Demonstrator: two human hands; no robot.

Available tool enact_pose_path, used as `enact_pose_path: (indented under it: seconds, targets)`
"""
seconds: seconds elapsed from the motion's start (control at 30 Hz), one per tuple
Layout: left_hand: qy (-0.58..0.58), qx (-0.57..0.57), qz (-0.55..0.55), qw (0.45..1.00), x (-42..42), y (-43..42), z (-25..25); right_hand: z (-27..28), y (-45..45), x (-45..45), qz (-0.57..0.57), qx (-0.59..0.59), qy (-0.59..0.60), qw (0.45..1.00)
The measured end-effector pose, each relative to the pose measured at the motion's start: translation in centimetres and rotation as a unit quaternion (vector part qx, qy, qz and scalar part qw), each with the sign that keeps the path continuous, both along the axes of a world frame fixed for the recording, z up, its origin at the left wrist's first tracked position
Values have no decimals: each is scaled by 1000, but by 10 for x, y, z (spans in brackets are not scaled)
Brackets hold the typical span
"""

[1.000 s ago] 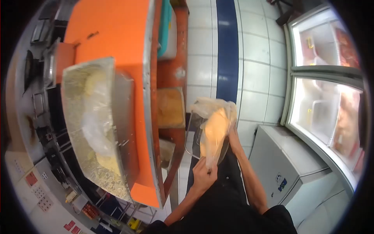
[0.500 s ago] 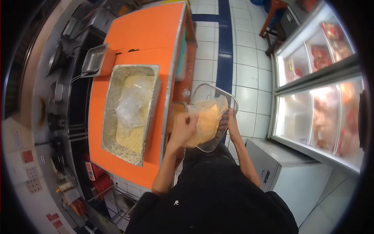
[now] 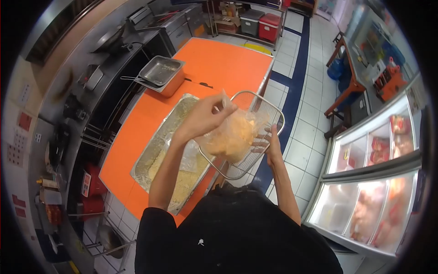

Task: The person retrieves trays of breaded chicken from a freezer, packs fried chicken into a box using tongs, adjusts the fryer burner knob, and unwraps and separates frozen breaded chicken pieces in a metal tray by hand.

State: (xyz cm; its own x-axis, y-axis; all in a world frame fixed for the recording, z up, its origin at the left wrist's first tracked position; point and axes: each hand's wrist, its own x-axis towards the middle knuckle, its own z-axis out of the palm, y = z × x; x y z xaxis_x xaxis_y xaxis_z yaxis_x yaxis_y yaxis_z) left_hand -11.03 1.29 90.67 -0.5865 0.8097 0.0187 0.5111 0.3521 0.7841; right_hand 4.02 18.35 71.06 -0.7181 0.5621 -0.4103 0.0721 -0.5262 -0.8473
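Note:
My left hand (image 3: 207,118) is closed in a pinch on the upper edge of a clear plastic bag (image 3: 235,139), which holds pale orange pieces I cannot identify. The bag lies in a wire mesh basket (image 3: 269,108) with a metal rim. On the basket's right side, my right hand (image 3: 273,150) holds it, its fingers showing through the mesh. To the left, partly behind my left forearm, a long metal pan (image 3: 145,168) contains pale yellow powder (image 3: 182,182) and another crumpled clear bag (image 3: 188,160).
The pan stands on an orange table (image 3: 228,64), near a smaller metal container (image 3: 159,71) with a handled tool. A lit glass-fronted fridge (image 3: 365,205) is at right. A stove with a wok (image 3: 109,39) lines the left. A red cooler (image 3: 270,26) sits on a far rack.
My view has tilted up and turned, showing more of the room. The basket and bag have come nearer the table, overlapping the pan's side in view. My left hand has risen at the bag's edge.

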Motion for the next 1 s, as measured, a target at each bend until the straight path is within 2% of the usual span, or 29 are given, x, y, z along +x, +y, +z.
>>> enact_pose_path:
  seconds: [0.03, 0.13, 0.2, 0.27, 0.4, 0.47, 0.57, 0.6, 0.67, 0.7, 0.73, 0.8, 0.87, 0.93, 1.0]
  targets:
    - [3, 39, -1, 999, -21, -7, -9, 9, 1, -17, 12, 28, 12, 999]
    - [51, 2, 58, 997, -45, -39, 15, 34, 0, -74, 69, 69, 9, 995]
    - [61, 19, 85, 994, -59, -61, 17, 43, -6, -118, 98, 69, -1, 993]
    - [127, -21, 139, 982, -78, -82, 13, 44, -13, -161, 144, 92, -4, 985]
    - [119, -46, 241, 962, -133, -119, -10, 45, -47, -258, 247, 85, -18, 965]
    - [95, 43, 293, 951, -165, -140, -29, 56, -73, -297, 308, 65, -11, 949]
    - [132, 93, 363, 918, -198, -166, -30, 22, -102, -388, 408, 20, -11, 913]
    - [144, 88, 380, 909, -213, -176, -31, 30, -115, -413, 426, 17, 1, 904]
    - [161, -6, 445, 881, -239, -192, -37, 42, -144, -452, 523, 54, 43, 849]
    - [161, 42, 466, 869, -248, -192, -36, 33, -160, -477, 539, 71, 62, 837]
    - [164, 32, 473, 865, -263, -197, -38, 24, -178, -502, 546, 61, 66, 833]
    - [120, -17, 542, 831, -292, -213, -59, 1, -212, -544, 574, 88, -11, 814]
    - [109, -48, 549, 828, -312, -223, -88, -22, -235, -566, 595, 77, -22, 799]
    - [167, -167, 560, 794, -333, -233, -126, -48, -254, -589, 612, 62, -32, 788]
    - [137, -168, 561, 799, -347, -235, -160, -79, -261, -597, 597, 11, 42, 801]
